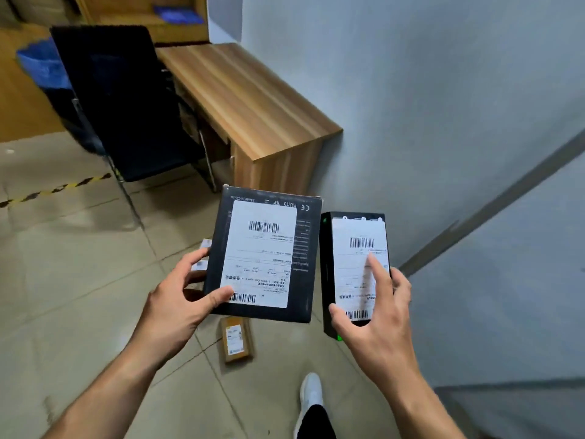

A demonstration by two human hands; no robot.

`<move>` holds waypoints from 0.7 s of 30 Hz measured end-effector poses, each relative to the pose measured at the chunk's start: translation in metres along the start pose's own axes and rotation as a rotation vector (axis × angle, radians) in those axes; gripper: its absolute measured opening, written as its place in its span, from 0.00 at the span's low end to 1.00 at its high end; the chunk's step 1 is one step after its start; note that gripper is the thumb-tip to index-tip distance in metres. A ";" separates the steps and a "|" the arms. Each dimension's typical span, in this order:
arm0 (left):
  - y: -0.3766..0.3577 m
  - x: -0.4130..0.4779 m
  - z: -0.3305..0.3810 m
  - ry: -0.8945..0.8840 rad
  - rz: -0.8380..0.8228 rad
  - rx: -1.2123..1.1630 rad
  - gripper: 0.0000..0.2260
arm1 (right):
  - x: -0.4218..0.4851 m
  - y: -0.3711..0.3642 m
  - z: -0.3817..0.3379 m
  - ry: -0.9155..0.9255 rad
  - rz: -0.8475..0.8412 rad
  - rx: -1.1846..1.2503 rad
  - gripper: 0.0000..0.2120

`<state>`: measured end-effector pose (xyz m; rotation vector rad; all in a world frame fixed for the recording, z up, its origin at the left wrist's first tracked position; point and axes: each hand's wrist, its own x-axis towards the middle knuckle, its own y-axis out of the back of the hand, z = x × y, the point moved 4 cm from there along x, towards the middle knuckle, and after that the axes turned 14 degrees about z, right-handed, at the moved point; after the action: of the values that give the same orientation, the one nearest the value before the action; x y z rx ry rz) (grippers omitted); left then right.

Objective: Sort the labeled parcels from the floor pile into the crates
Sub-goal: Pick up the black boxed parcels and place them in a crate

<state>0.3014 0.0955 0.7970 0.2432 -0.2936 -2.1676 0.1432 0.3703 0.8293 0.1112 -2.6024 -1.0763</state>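
Observation:
My left hand grips a flat black box with a white shipping label, thumb on the label's lower left corner, fingers behind. My right hand holds a narrower black box with a white label and green marks; its index finger lies straight up over the label and the thumb presses the lower edge. Both boxes are held up side by side, labels facing me. On the floor below them lies a small brown parcel with a label. Another light parcel peeks out behind the left box.
A wooden desk stands against the grey wall, with a black chair beside it. A blue bin is at the far left. Yellow-black tape crosses the tiled floor. My white shoe is at the bottom.

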 end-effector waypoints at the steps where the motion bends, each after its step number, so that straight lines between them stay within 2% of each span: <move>1: -0.005 -0.007 0.005 -0.010 -0.048 -0.016 0.29 | -0.009 0.014 0.004 -0.024 0.046 -0.022 0.45; 8: -0.074 -0.076 0.047 -0.125 -0.332 -0.096 0.28 | -0.067 0.126 0.039 -0.187 0.327 -0.161 0.45; 12: -0.119 -0.129 0.076 -0.225 -0.454 -0.074 0.29 | -0.103 0.187 0.071 -0.271 0.444 -0.201 0.51; 16: -0.171 -0.196 0.098 -0.289 -0.564 -0.054 0.31 | -0.149 0.249 0.112 -0.358 0.589 -0.239 0.54; 18: -0.201 -0.235 0.108 -0.317 -0.626 -0.048 0.37 | -0.176 0.283 0.137 -0.419 0.665 -0.248 0.53; 21: -0.246 -0.302 0.124 -0.362 -0.720 -0.043 0.34 | -0.222 0.338 0.181 -0.502 0.760 -0.256 0.53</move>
<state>0.2488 0.4961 0.8618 -0.0949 -0.4048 -2.9308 0.3110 0.7760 0.8865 -1.2367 -2.4678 -1.2014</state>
